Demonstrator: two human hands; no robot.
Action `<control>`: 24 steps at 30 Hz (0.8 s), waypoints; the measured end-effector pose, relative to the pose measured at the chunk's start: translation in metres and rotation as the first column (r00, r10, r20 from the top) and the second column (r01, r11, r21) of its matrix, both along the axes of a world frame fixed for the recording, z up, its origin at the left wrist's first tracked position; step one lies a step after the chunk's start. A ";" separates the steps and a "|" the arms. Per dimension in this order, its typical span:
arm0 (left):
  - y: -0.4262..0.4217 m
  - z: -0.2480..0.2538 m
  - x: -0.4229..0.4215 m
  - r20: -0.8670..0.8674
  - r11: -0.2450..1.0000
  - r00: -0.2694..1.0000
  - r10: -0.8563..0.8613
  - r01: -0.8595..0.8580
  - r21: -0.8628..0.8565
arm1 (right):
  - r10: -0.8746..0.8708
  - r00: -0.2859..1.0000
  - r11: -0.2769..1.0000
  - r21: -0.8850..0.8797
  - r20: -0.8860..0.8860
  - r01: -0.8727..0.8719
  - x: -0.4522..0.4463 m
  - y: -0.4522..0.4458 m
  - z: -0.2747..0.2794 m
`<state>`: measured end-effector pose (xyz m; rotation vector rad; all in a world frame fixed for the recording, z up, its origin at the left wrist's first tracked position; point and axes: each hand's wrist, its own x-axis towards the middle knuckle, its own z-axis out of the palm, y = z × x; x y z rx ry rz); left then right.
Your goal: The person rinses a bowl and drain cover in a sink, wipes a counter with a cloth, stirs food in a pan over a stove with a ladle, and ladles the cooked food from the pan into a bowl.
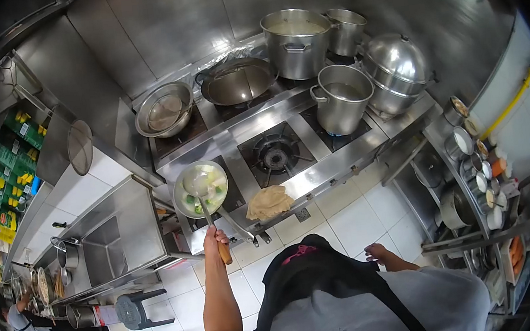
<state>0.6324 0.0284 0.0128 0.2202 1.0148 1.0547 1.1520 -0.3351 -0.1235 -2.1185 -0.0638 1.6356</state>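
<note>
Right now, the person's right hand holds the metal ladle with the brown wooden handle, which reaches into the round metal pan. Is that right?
Not quite: the head view shows the left hand, not the right hand, holding the metal ladle with the brown wooden handle, which reaches into the round metal pan.

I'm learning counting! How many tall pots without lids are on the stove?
3: large pot at back, small pot beside it, medium pot in front. More may hide behind.
</note>
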 end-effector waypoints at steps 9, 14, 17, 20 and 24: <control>-0.045 0.041 -0.025 -0.582 0.923 0.750 -0.314 0.386 0.000 | -0.032 0.999 0.999 0.030 -0.009 0.033 0.000 -0.014 -0.026; -0.073 0.058 -0.015 -0.673 0.933 0.690 -0.266 0.361 0.001 | 0.004 1.000 1.000 0.030 -0.012 -0.003 0.000 -0.011 -0.034; -0.077 0.055 -0.015 -0.614 0.941 0.744 -0.265 0.338 0.002 | 0.031 0.999 0.999 0.009 -0.028 -0.030 -0.001 0.005 -0.021; -0.076 0.033 -0.021 -0.549 0.955 0.796 -0.257 0.294 -0.021 | 0.094 0.995 0.995 0.022 -0.022 -0.094 0.002 0.021 -0.011; -0.078 0.024 -0.036 -0.746 0.930 0.619 -0.247 0.366 -0.003 | 0.110 0.994 0.993 0.048 -0.007 -0.110 -0.001 0.042 0.007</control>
